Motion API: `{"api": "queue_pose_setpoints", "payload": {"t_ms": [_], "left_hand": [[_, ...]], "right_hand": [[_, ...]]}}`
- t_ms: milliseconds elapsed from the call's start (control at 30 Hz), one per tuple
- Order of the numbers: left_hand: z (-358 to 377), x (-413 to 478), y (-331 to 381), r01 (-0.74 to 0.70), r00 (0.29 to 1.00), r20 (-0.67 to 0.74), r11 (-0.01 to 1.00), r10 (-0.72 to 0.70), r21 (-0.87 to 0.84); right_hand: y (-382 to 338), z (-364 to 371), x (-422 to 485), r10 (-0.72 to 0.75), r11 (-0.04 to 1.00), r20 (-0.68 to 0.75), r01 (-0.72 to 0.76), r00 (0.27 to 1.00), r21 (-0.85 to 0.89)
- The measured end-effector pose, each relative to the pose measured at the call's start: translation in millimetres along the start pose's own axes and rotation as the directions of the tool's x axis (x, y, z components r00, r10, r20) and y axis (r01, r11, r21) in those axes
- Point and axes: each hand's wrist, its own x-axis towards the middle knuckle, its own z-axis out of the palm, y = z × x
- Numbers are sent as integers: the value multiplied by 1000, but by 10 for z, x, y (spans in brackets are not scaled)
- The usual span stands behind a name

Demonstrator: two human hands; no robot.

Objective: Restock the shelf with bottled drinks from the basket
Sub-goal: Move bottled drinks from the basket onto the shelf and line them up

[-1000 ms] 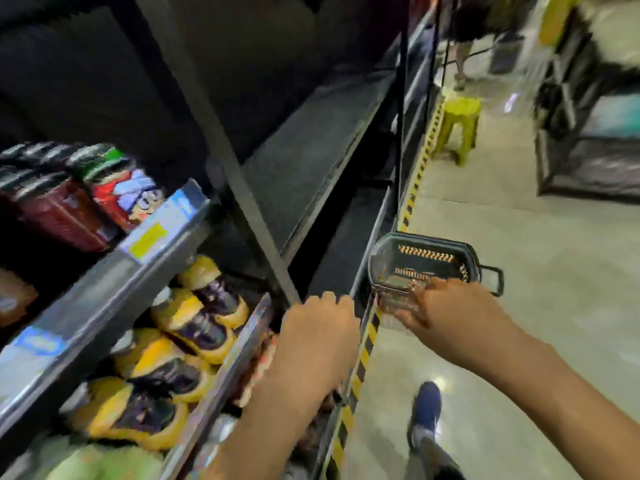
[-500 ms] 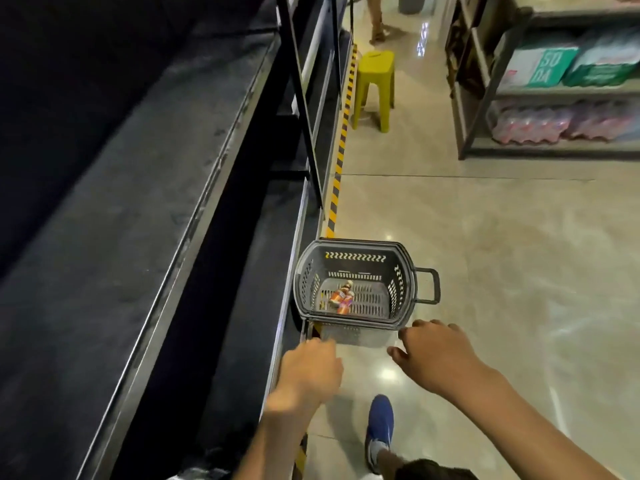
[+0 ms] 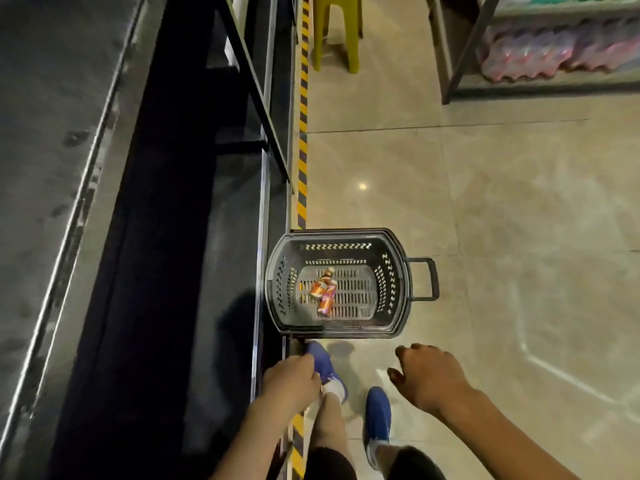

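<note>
Bottled drinks [image 3: 323, 291], two small ones with orange labels, lie on their sides, touching each other, on the slotted bottom of the basket [image 3: 346, 327] on the floor ahead of you.

Nearest to you, both your hands hang low and hold nothing. Your left hand [image 3: 292, 379] has its fingers loosely curled under, by the front edge of the lowest shelf [image 3: 221, 271]. Your right hand [image 3: 429, 375] has its fingers relaxed and a little spread above the tiled floor [image 3: 502, 220]. Between the hands you see your blue shoes [image 3: 377, 415]; the left one's toe comes just short of the basket's near rim.

Just beyond your hands stands the basket, its left side against the shelf's front edge and its handle [image 3: 427, 278] sticking out to the right. It sits over the yellow-and-black floor tape [image 3: 302, 174], which runs away along the shelf front.

To your left, a black slanted upright [image 3: 258, 98] rises beside the grey upper shelf board [image 3: 52, 168].

Farther down the aisle stands a yellow stool [image 3: 337, 32]. Across from it, a metal rack [image 3: 472, 46] carries wrapped packs of pink bottles [image 3: 540, 53].
</note>
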Motion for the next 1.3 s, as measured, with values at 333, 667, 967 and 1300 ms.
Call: {"api": "queue_pose_setpoints", "payload": {"t_ms": [333,667,967,1300], "left_hand": [[-380,1788,-642,107,994,61,972,-96,-207],[44,5076,-634,-12,1000,8,955,15,-296],[1113,6966,-888,40,994,106,976,-17,-213],[1778,7624,-864,117,990,109,953,-90,-281]], "right_hand": [[-124,154,1568,134,840,124,-179,983,512],[-117,1319,4699,99,553,178,-203,979,808],[-410,2829,6323,90,435,259,-272,962,858],[-1010,3313,7084,284,344,198,-293,938,892]]}}
